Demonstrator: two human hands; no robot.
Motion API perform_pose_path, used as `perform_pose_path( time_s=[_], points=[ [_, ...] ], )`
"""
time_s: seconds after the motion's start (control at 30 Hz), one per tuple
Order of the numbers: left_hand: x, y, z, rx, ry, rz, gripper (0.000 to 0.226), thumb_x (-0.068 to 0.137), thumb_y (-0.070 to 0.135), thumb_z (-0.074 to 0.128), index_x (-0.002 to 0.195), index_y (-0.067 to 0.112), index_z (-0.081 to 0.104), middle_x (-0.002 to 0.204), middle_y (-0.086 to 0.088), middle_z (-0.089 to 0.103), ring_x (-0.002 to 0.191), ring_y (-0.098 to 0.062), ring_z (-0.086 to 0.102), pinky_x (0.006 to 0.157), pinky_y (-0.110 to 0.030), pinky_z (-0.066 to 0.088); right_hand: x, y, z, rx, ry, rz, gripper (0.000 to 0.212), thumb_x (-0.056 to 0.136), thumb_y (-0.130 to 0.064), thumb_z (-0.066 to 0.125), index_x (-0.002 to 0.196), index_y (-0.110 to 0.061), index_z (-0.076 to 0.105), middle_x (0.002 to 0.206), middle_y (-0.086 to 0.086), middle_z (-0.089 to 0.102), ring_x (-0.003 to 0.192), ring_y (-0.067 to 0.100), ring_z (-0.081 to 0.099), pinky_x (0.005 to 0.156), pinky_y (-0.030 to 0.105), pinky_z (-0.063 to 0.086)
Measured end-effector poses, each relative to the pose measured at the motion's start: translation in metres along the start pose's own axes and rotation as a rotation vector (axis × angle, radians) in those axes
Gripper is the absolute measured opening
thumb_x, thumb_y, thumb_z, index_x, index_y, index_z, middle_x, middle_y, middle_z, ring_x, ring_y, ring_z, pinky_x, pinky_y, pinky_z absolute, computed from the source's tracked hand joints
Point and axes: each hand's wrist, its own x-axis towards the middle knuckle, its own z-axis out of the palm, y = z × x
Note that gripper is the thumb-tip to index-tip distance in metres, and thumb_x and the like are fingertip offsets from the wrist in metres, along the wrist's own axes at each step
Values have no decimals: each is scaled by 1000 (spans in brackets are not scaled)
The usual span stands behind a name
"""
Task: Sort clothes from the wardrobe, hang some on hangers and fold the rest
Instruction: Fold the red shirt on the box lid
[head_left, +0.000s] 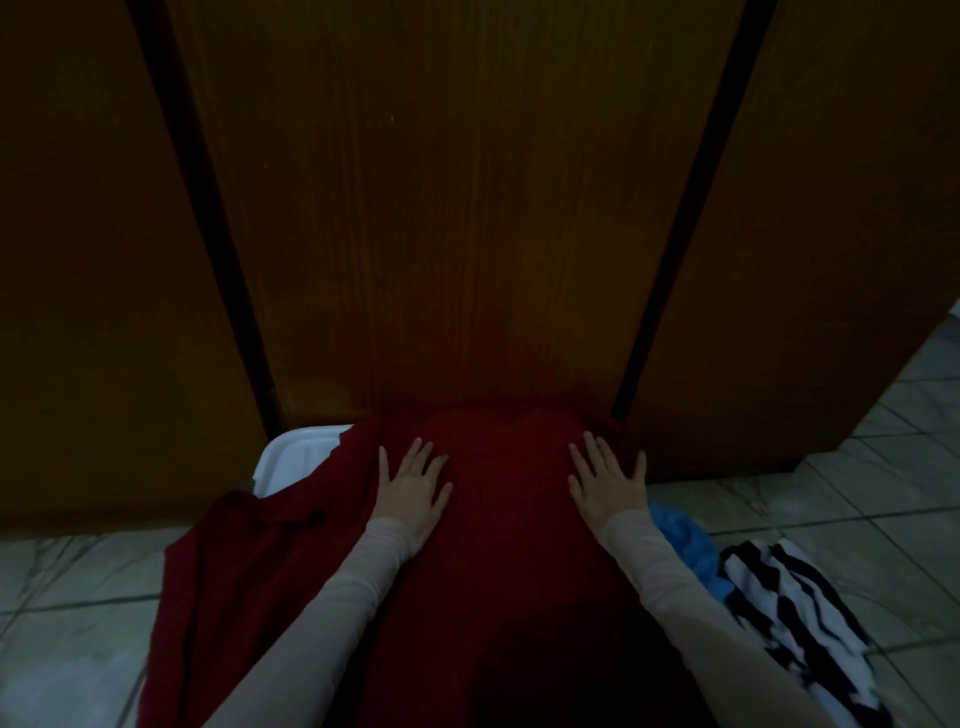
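Head-camera view, dim light: a person in pale long sleeves presses both palms onto a dark red knitted garment (498, 545) spread in front of closed brown wooden wardrobe doors (457, 208). The left hand (413, 486) and the right hand (608, 483) lie flat on the cloth with fingers (589, 449) straight and splayed, gripping nothing. The garment lies directly under both hands, its far edge just against the wardrobe doors, its left side draping over a white plastic tub (291, 452) and down toward the grey tiled floor (78, 597). What supports it underneath is hidden. A blue crumpled cloth (685, 540) and a black-and-white striped garment (795, 613) lie on the floor just to the right, beside the right sleeve. The step in hand appears to be smoothing the red garment before a fold; doing it well likely means sweeping outward from the middle with even pressure, pulling the bunched left side level first, so creases are not folded in and the edges meet squarely.
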Motion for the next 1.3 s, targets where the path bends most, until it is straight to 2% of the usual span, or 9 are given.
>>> perform_pose_path(
  time_s=[0.07, 0.2, 0.47, 0.67, 0.77, 0.97, 1.03, 1.17, 1.3],
  points=[
    [-8, 4, -1, 5, -2, 39, 49, 102, 37, 23, 148, 21, 20, 157, 3, 15, 146, -11, 1, 114, -45, -12, -9, 5, 5, -53, 15, -66, 101, 63, -58, -45, 150, -24, -5, 158, -3, -12, 145, 12, -9, 113, 54, -1],
    [-31, 3, 1, -60, -139, 73, 56, 101, 42, 22, 150, 25, 3, 159, 3, -1, 145, -11, -6, 116, -42, -8, -30, 12, 8, -3, -24, -98, 56, 100, -45, 7, 150, -23, -5, 157, -3, -15, 145, 13, -12, 116, 47, 2],
    [-70, 9, -6, 39, 13, -23, 49, 101, 35, 26, 147, 18, 22, 154, -1, 21, 142, -16, 19, 116, -34, 12, -61, 11, 4, -59, -48, -45, 52, 102, -40, 12, 151, -24, 1, 158, -4, -12, 145, 12, -8, 114, 54, -3],
    [-92, -13, -28, 168, 170, -40, 34, 90, 23, 51, 122, 14, 52, 120, -2, 57, 112, -18, 53, 97, -30, 39, -59, -34, -17, -58, -18, -90, 49, 98, -20, 36, 146, -15, 24, 154, 2, 19, 143, 15, 13, 114, 55, 4],
    [-96, -38, -43, 201, 327, 14, 38, 45, 21, 86, 79, 14, 69, 72, 0, 67, 67, -17, 64, 59, -29, 51, -53, -74, -30, 118, 27, -245, 43, 95, -15, 44, 138, -16, 38, 144, 2, 36, 134, 17, 31, 111, 42, 24],
    [-100, -92, -55, 107, 111, -238, 74, 81, 54, 57, 141, 22, 28, 140, -2, 33, 132, -21, 30, 105, -38, 33, -46, -160, -48, 468, -53, -412, 34, 92, -16, 48, 126, -22, 49, 115, 2, 61, 107, 20, 58, 90, 34, 44],
    [-100, -102, -59, 99, 5, -207, 74, 80, 55, 60, 140, 24, 31, 138, -2, 35, 130, -22, 32, 103, -38, 37, -42, -186, -52, 462, -122, -383, 26, 92, -30, 50, 115, -20, 58, 111, 3, 64, 107, 23, 59, 90, 34, 44],
    [-94, -112, -66, 126, -31, -152, 42, 91, 42, 52, 127, 21, 49, 125, -4, 51, 117, -22, 47, 91, -34, 43, -32, -218, -56, 355, -187, -204, 70, 79, -72, 46, 115, -13, 59, 115, 4, 63, 110, 23, 57, 93, 35, 42],
    [-78, -118, -84, 32, 57, -244, 25, 96, 32, 46, 114, 23, 61, 115, -2, 61, 103, -20, 58, 84, -31, 47, -14, -233, -63, 549, -285, -75, 43, 88, -47, 52, 111, -12, 59, 81, -2, 67, 90, 15, 64, 85, 29, 45]
  ],
)
